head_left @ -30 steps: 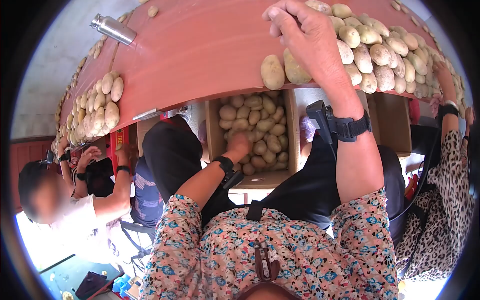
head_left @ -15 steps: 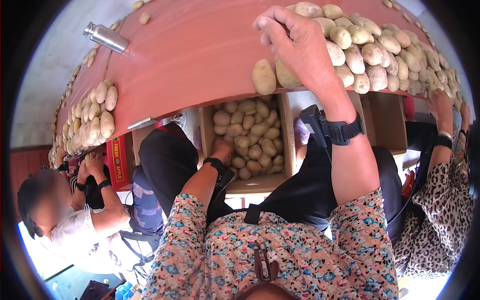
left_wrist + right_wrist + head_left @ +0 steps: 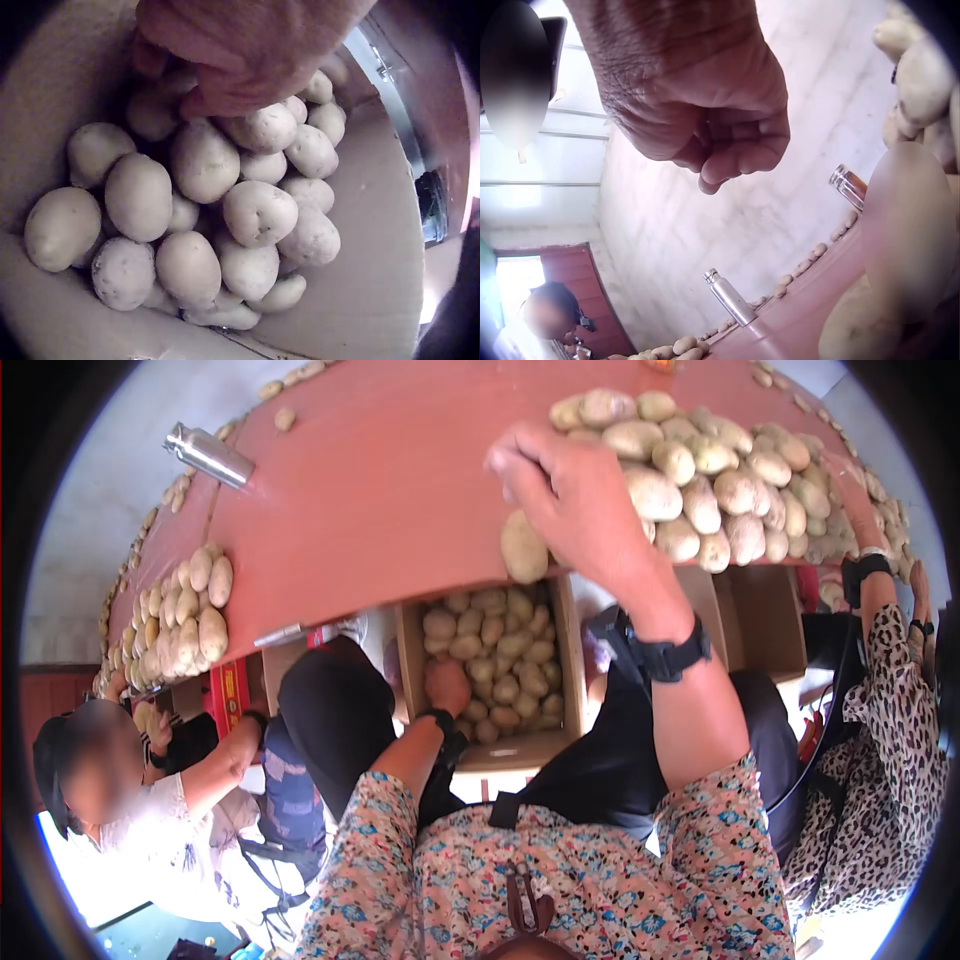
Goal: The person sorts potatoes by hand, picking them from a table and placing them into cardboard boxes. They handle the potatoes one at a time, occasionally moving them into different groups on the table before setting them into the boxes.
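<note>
My left hand [image 3: 447, 687] is down inside a cardboard box [image 3: 490, 753] of potatoes [image 3: 510, 645], near its left wall. In the left wrist view, the left hand [image 3: 240, 52] comes in from the top with its fingertips right at the upper potatoes [image 3: 205, 161]; I cannot tell whether it grips one. Above the table's front edge, my right hand [image 3: 575, 500] hangs with loosely bent fingers beside the potato pile. The right wrist view shows nothing within that hand [image 3: 727, 127]. A single large potato [image 3: 524, 548] lies just below it at the edge.
A big potato pile [image 3: 735, 495] covers the right of the red table [image 3: 350, 490], and a smaller pile [image 3: 180, 610] is at left. A steel bottle [image 3: 208, 455] stands farther back. People sit on both sides, and another cardboard box [image 3: 760, 620] is under the table at right.
The left hand has moved from the middle of the box toward its left side. The right hand has shifted slightly lower and left in the view, staying above the table. The view has tilted a little.
</note>
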Tool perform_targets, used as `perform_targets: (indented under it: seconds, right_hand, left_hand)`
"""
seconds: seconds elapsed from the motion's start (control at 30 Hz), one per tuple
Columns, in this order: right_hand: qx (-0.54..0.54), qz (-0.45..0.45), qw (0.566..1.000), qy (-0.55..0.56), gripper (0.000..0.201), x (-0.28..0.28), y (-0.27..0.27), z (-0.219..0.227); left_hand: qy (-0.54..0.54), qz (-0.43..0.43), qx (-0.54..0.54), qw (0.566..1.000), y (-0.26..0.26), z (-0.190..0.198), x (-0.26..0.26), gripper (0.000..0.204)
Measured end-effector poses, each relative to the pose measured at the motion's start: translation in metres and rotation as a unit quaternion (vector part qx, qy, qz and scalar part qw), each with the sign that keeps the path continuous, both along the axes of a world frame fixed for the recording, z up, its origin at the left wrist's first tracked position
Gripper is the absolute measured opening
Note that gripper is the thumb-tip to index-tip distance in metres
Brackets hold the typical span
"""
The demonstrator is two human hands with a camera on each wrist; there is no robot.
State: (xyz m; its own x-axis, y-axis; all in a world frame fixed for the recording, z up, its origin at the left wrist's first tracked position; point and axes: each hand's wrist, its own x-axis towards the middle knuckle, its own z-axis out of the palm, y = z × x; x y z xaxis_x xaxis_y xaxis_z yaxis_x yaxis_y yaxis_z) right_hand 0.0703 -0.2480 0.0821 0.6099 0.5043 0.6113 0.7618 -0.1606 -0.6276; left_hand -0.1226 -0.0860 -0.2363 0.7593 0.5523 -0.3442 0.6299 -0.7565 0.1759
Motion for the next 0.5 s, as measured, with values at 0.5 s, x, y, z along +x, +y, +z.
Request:
perform_targets:
  seconds: [0.5]
  right_hand:
    - [0.027, 0.003, 0.995, 0.094, 0.012, 0.002, -0.008, 0.007]
  left_hand:
    - [0.14, -0.118, -0.058, 0.981, 0.021, 0.086, 0.008, 0.041]
